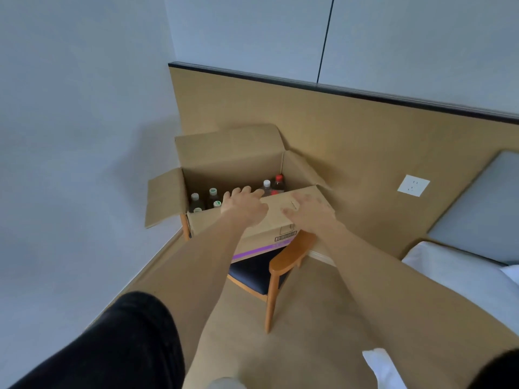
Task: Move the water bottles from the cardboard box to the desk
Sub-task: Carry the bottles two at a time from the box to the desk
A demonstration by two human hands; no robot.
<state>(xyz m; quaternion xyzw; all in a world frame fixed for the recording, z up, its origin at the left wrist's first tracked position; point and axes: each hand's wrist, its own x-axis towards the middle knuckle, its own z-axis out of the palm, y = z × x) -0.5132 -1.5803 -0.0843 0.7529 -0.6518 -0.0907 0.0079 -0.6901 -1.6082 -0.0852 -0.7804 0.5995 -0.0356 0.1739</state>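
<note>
— Item one: water bottles (213,196), upright inside the cardboard box (230,161). Count?

— Five or six caps show: white and green-marked ones at the left end, a white cap and a red cap (278,178) at the right (anything under the hands is hidden). None is out yet.

— Box location?

— Flaps open, resting on a wooden chair (283,265) with a dark seat, in the corner against the tan wall panel (351,141). No desk is in view.

— Hands?

— Left hand (243,204) reaches over the near rim, fingers straight and slightly spread, holding nothing. Right hand (309,210) hovers at the near wall, blurred, fingers apart, also holding nothing.

— Step in hand?

— The reach toward a bottle, I judge. Next calls for closing the fingers round a bottle's neck or body and lifting straight up past the rim.

— Markings?

— A barcode-like print (285,236) and purple band on the box front; illegible. Bottle labels unreadable.
</note>
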